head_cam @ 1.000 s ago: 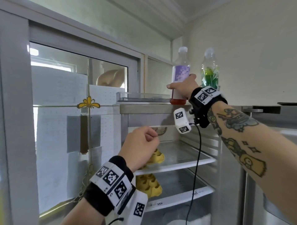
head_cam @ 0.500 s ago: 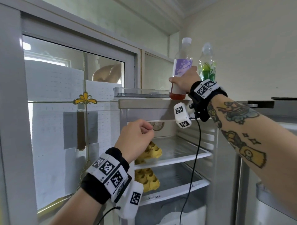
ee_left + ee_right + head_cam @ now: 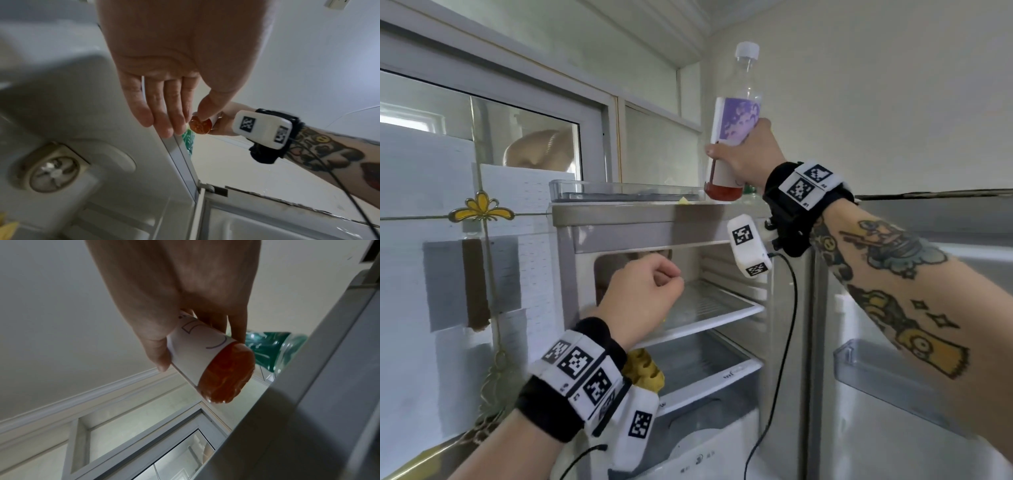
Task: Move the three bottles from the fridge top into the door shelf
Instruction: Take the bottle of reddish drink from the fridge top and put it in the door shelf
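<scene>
My right hand point(image 3: 751, 156) grips a clear bottle with a purple label point(image 3: 736, 123) and red liquid at its base, held tilted just above the fridge top point(image 3: 619, 207). In the right wrist view the fingers point(image 3: 156, 344) wrap the bottle point(image 3: 199, 353). Behind it a green-labelled bottle point(image 3: 267, 350) stands on the fridge top; the head view shows only a sliver of it. My left hand point(image 3: 640, 298) hovers before the open fridge, fingers loosely curled and holding nothing. The clear door shelf point(image 3: 840, 354) is lower right. I see no third bottle.
A clear plastic tray point(image 3: 592, 192) lies on the fridge top at the left. Wire shelves point(image 3: 709, 305) and a yellow egg holder point(image 3: 645, 371) are inside the fridge. A black cable point(image 3: 792, 308) hangs from my right wrist. A window is on the left.
My right hand has lifted the purple-label bottle off the fridge top and raised it. The green bottle is now mostly hidden behind that hand. My left hand has stayed in place.
</scene>
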Demonstrator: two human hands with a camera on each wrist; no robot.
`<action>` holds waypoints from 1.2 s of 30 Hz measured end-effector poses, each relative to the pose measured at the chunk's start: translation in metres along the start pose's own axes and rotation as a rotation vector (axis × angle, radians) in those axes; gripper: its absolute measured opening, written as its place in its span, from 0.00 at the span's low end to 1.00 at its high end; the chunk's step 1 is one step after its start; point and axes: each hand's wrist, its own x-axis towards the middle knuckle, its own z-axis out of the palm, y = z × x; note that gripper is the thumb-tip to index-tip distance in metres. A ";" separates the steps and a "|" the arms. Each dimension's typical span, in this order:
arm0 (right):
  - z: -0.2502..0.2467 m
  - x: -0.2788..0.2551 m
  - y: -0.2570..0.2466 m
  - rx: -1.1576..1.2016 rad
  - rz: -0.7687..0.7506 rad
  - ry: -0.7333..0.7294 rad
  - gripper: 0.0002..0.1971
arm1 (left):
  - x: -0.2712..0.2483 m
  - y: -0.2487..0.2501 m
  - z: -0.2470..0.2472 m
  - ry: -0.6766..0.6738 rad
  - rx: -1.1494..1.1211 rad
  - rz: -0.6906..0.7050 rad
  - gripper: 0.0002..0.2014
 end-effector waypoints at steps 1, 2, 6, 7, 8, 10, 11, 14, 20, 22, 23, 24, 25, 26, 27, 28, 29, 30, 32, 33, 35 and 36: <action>-0.009 -0.006 0.001 0.009 0.005 -0.007 0.43 | 0.000 0.002 0.006 -0.011 -0.006 0.009 0.04; -0.018 -0.011 0.004 0.018 -0.001 -0.013 0.45 | 0.000 0.005 0.013 -0.022 -0.020 0.017 0.04; -0.065 -0.045 0.016 0.024 0.001 0.001 0.38 | -0.001 0.021 0.053 -0.095 -0.087 0.055 0.03; -0.077 -0.055 0.019 0.026 0.006 0.003 0.36 | -0.002 0.025 0.065 -0.124 -0.090 0.058 0.02; -0.090 -0.066 0.023 0.023 0.010 0.010 0.35 | -0.004 0.029 0.079 -0.159 -0.099 0.060 0.02; -0.115 -0.088 0.032 0.013 0.024 0.028 0.34 | -0.008 0.036 0.106 -0.213 -0.137 0.063 0.04; -0.125 -0.097 0.036 0.006 0.039 0.032 0.34 | -0.010 0.037 0.119 -0.225 -0.156 0.066 0.05; -0.157 -0.129 0.050 -0.035 0.080 0.035 0.33 | -0.015 0.044 0.158 -0.288 -0.167 0.078 0.03; -0.204 -0.176 0.082 -0.147 0.155 0.079 0.35 | -0.028 0.060 0.231 -0.427 -0.180 0.132 0.06; -0.215 -0.185 0.090 -0.180 0.178 0.115 0.34 | -0.028 0.065 0.250 -0.471 -0.201 0.107 0.07; -0.220 -0.191 0.095 -0.197 0.193 0.128 0.34 | -0.029 0.068 0.261 -0.492 -0.212 0.106 0.07; -0.226 -0.197 0.099 -0.211 0.209 0.143 0.34 | -0.031 0.070 0.270 -0.507 -0.222 0.108 0.07; -0.230 -0.202 0.103 -0.219 0.218 0.154 0.34 | -0.031 0.072 0.277 -0.517 -0.228 0.110 0.06; -0.235 -0.208 0.108 -0.229 0.236 0.172 0.34 | -0.033 0.074 0.285 -0.534 -0.229 0.114 0.04; -0.239 -0.214 0.113 -0.239 0.255 0.194 0.34 | -0.034 0.075 0.292 -0.547 -0.221 0.120 0.04; -0.243 -0.221 0.118 -0.248 0.274 0.217 0.34 | -0.037 0.078 0.299 -0.558 -0.200 0.136 0.06; -0.248 -0.228 0.123 -0.259 0.296 0.239 0.34 | -0.040 0.081 0.306 -0.567 -0.177 0.153 0.08; -0.251 -0.235 0.129 -0.272 0.316 0.257 0.33 | -0.041 0.083 0.312 -0.575 -0.157 0.173 0.11; -0.255 -0.251 0.140 -0.303 0.360 0.280 0.32 | -0.044 0.089 0.323 -0.626 -0.125 0.206 0.15; -0.257 -0.259 0.146 -0.317 0.385 0.287 0.32 | -0.046 0.091 0.328 -0.665 -0.114 0.214 0.16; -0.260 -0.273 0.159 -0.338 0.426 0.305 0.31 | -0.048 0.093 0.337 -0.727 -0.103 0.217 0.19; -0.262 -0.280 0.166 -0.349 0.446 0.317 0.31 | -0.049 0.094 0.340 -0.747 -0.095 0.217 0.20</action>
